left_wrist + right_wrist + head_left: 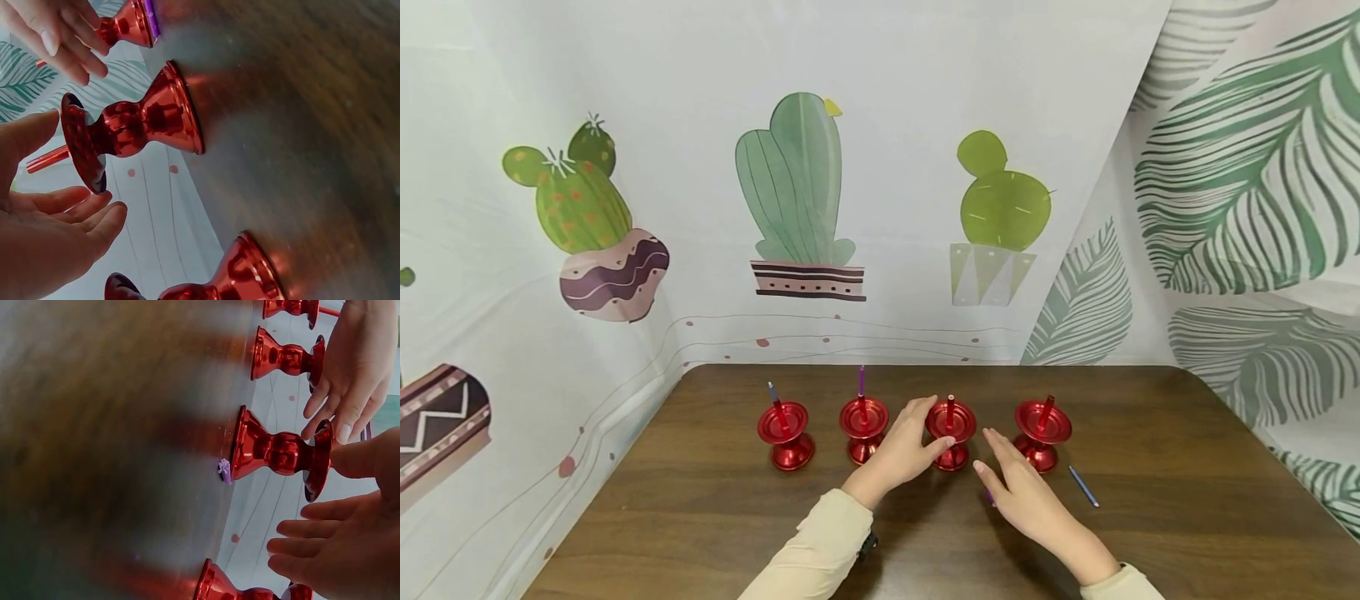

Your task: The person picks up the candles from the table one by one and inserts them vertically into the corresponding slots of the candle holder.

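Observation:
A red metal candle holder [951, 457] with an upright red tube stands between the two hands. My left hand [904, 457] is at its left side, fingers and thumb spread about the dish [80, 144]; whether they touch the rim I cannot tell. My right hand [1028, 498] hovers to its right, fingers extended and holding nothing, with another red holder [1039, 454] just beyond. Partly hidden by the right hand, a thin purple candle [990, 497] lies on the table. Right of that hand lies a thin blue candle [1083, 487].
Two more red holders stand to the left on the wooden table [700, 500]. The far left one [792, 454] carries a blue candle [772, 391]; its neighbour [862, 417] carries a purple candle [861, 380]. A cactus-printed cloth [902, 167] hangs behind the table.

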A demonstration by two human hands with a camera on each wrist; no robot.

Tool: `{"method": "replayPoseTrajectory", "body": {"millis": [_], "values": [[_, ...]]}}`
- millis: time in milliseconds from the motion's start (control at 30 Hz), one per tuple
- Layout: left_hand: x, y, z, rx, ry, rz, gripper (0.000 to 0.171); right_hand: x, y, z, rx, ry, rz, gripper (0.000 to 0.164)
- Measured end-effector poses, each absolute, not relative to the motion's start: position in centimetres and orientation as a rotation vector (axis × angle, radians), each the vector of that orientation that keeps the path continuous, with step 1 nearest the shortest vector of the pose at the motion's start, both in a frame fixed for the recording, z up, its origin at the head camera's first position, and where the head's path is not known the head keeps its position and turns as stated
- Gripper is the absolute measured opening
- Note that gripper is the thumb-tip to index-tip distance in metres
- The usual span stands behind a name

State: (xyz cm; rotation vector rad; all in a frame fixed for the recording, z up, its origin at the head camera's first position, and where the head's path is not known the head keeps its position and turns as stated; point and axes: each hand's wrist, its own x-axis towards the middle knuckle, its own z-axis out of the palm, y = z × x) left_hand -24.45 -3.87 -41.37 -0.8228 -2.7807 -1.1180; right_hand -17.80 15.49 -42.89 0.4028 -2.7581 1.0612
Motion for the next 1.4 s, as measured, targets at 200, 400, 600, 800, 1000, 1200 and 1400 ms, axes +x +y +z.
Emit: {"method": "replayPoseTrajectory", "body": {"millis": [200, 400, 600, 800, 1000, 1200, 1400], "values": [[-24.8, -3.7, -41.8, -0.805, -2.797, -1.119, 0.068, -18.0, 15.6, -43.2, 0.386, -2.838, 1.010, 0.057], [-25.0, -3.8, -41.9, -0.785, -2.828, -1.130, 0.069, -18.1, 15.4, -43.3, 0.384, -2.872, 0.980, 0.058], [-25.1, -3.9, -41.6, -0.780, -2.843, -1.139, 0.068, -18.1, 15.1, -43.7, 0.374, -2.929, 0.913, 0.057], [-25.0, -3.8, -41.5, -0.779, -2.851, -1.132, 0.068, -17.9, 14.8, -43.6, 0.318, -3.054, 0.827, 0.056], [-24.9, -3.6, -41.6, -0.758, -2.859, -1.148, 0.068, -17.6, 14.7, -43.6, 0.316, -3.130, 0.718, 0.056], [-25.0, -3.6, -41.6, -0.752, -2.854, -1.151, 0.068, -17.8, 14.4, -43.7, 0.372, -3.065, 0.611, 0.046], [-24.9, -3.5, -41.5, -0.759, -2.855, -1.151, 0.067, -18.2, 14.3, -44.0, 0.405, -2.946, 0.566, 0.028]]}}
